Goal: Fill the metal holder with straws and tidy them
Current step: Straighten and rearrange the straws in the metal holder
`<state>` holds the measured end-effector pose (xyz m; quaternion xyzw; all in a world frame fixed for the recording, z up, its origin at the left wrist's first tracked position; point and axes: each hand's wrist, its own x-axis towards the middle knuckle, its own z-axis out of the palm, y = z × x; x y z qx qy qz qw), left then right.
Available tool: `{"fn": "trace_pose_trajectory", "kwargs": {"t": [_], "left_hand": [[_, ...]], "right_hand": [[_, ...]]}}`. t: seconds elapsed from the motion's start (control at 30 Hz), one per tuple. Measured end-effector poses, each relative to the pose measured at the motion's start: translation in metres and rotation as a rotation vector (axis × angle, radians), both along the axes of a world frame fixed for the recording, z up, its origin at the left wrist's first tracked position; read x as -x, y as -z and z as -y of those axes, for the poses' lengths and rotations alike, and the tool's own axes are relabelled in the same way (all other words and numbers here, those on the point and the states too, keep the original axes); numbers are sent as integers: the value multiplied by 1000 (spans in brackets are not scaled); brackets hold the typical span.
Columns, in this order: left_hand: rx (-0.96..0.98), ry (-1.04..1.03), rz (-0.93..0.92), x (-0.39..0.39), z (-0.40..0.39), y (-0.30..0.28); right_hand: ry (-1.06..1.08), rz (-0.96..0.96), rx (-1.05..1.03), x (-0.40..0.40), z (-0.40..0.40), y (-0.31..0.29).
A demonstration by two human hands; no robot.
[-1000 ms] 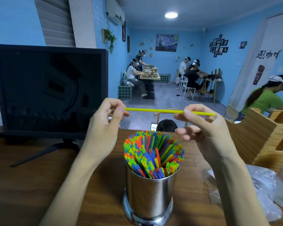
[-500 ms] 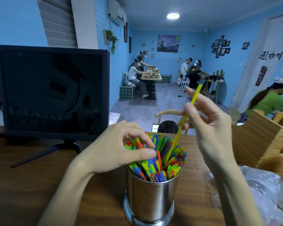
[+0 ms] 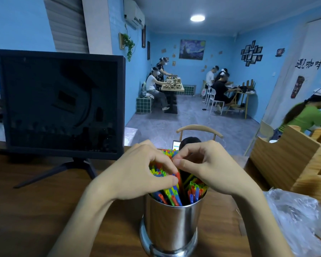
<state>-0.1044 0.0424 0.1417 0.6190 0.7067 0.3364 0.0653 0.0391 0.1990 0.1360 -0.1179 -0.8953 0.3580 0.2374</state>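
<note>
One view only, worn on the person's head, looking forward and slightly down over the bench [image 3: 35, 210]. Both hands sit close under the lens at bottom centre, and the wide angle takes in the room's far wall too.

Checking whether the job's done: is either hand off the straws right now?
No, both the left hand and the right hand are on top of the straws in the metal holder.
</note>
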Motion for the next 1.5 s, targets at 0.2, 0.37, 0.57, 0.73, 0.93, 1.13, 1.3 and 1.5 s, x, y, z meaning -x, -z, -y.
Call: {"fn": "trace_pose_trajectory", "kwargs": {"t": [0.2, 0.37, 0.57, 0.73, 0.93, 1.13, 1.3, 1.5], "left_hand": [[-45, -67, -18, -10, -1, -3], [-171, -115, -102, -18, -7, 1], [-407, -195, -106, 0, -6, -4], [-509, -208, 21, 11, -5, -5], [-556, -201, 178, 5, -13, -1], [-572, -121, 380, 1, -19, 1], [-579, -107, 415, 0, -23, 5], [-521, -28, 543, -5, -21, 0]], "right_hand": [[-40, -2, 37, 1, -2, 1], [-47, 1, 55, 1, -3, 0], [-64, -37, 83, 1, -4, 1], [-185, -49, 183, -3, 1, -4], [-136, -100, 126, 4, 5, 0], [-148, -83, 151, 5, 4, 2], [-103, -47, 126, 7, 5, 3], [-90, -82, 132, 5, 1, 2]]}}
